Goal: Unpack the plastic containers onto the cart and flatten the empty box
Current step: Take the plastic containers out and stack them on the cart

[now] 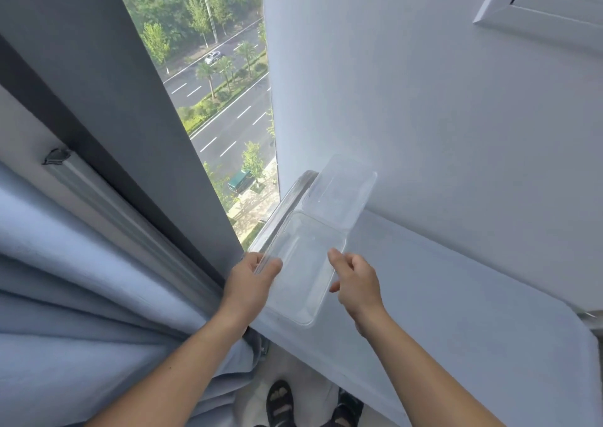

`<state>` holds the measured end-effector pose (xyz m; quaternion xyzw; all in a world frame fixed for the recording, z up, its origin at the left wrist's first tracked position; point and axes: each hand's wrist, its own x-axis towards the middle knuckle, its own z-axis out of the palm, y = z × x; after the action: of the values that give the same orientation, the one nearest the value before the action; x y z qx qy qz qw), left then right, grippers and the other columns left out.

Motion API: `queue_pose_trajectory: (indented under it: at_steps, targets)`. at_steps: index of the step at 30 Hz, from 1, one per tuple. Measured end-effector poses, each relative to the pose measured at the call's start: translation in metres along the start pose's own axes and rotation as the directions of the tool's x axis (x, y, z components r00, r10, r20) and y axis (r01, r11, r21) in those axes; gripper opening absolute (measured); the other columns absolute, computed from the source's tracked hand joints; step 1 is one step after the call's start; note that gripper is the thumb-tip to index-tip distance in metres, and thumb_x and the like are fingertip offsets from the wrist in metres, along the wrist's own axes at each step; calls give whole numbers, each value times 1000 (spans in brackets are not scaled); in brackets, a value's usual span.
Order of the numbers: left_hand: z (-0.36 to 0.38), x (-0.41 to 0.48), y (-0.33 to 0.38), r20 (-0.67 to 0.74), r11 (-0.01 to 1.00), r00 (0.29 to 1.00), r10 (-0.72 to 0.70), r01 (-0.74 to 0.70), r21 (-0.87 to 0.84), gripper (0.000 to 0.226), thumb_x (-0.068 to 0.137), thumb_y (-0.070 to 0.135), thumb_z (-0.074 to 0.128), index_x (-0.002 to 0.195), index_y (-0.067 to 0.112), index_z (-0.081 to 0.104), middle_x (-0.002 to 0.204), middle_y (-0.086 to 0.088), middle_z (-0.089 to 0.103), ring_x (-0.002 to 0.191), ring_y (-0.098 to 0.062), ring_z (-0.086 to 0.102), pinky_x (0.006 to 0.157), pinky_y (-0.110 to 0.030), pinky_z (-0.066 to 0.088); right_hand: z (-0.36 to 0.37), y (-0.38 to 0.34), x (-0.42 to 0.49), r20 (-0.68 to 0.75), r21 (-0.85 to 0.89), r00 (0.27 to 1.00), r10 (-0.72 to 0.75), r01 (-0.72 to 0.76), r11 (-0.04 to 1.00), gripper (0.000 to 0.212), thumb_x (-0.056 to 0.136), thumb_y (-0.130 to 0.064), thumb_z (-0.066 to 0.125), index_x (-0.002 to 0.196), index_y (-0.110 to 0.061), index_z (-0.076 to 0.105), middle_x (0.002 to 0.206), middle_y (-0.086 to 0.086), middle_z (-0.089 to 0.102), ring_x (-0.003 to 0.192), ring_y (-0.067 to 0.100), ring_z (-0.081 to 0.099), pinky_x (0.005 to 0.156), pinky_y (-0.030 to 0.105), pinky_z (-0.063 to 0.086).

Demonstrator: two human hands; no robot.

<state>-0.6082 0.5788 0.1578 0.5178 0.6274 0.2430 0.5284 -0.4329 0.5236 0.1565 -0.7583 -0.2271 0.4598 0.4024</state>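
Note:
A clear plastic clamshell container (303, 263) lies on the pale blue ledge (456, 296) by the window, its lid (339, 191) hinged open and leaning toward the wall. My left hand (251, 280) grips the container's near left rim, thumb on top. Just to the right of the container, my right hand (354, 280) hovers with loosely curled fingers, its fingertips at the right edge of the tray; it holds nothing. No box or cart is in view.
A tall window (222, 116) at left looks down on a road far below. Grey-blue curtains (81, 280) hang at lower left. A white wall (424, 84) rises behind the ledge. My sandalled feet (280, 403) stand on the floor below.

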Motion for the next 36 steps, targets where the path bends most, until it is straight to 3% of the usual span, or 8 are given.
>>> queue_pose_trajectory:
  at_steps: [3,9,14,18,24,27,31,36]
  targets:
    - [5,1,0,-14,998,1000,20,-19,57,37,92,34,64,79,1,51,73,-2,46,68,-16,46,63,-33,33,8,6,3,-9,-39,1000,-18,18,999,39,90,-40,65,91,-3,53,79,3,51,60,16,54,60,34,43]
    - [8,17,-1,-10,989,1000,20,-18,146,40,84,41,57,56,27,33,55,11,29,59,-17,31,61,-35,27,15,8,9,-95,-97,995,-37,28,995,34,90,-36,63,75,-16,40,72,2,45,65,24,49,60,34,40]
    - [10,20,-4,-18,990,1000,21,-18,142,38,80,43,55,49,31,36,51,11,27,58,-18,30,60,-36,27,18,8,12,-103,-136,994,-28,13,991,36,91,-36,62,90,-1,53,79,6,54,72,32,58,62,34,44]
    - [11,19,-7,-46,992,998,32,-26,122,42,87,34,58,56,25,30,52,11,28,58,-17,30,61,-35,27,20,7,11,-104,-149,994,-44,28,988,34,91,-37,62,95,-4,57,92,15,65,86,35,66,68,38,50]
    - [9,25,-9,-60,986,998,30,-20,166,35,90,35,58,68,13,44,62,3,39,59,-18,37,59,-34,32,22,9,10,-68,-144,997,-40,30,989,30,93,-39,62,82,-15,47,76,1,50,73,28,62,63,35,46]
    - [8,25,-9,-76,986,997,25,-12,164,32,92,34,58,82,3,57,67,0,47,62,-18,43,60,-33,36,24,9,10,-38,-84,999,-32,29,996,21,95,-38,61,97,-20,51,85,3,58,64,17,60,70,40,54]
    - [10,23,-7,-72,983,997,24,-11,184,25,92,40,57,93,15,59,83,3,59,75,-18,55,69,-34,45,23,9,8,-40,-69,999,-13,10,998,22,98,-38,57,109,-22,46,94,1,64,61,15,61,74,40,56]
    - [9,20,-9,-56,985,998,29,-19,172,19,93,38,54,97,20,59,88,7,59,82,-16,56,75,-35,48,24,12,9,-68,-137,998,-13,3,991,38,98,-42,54,125,-16,50,86,-8,60,82,23,67,84,44,55]
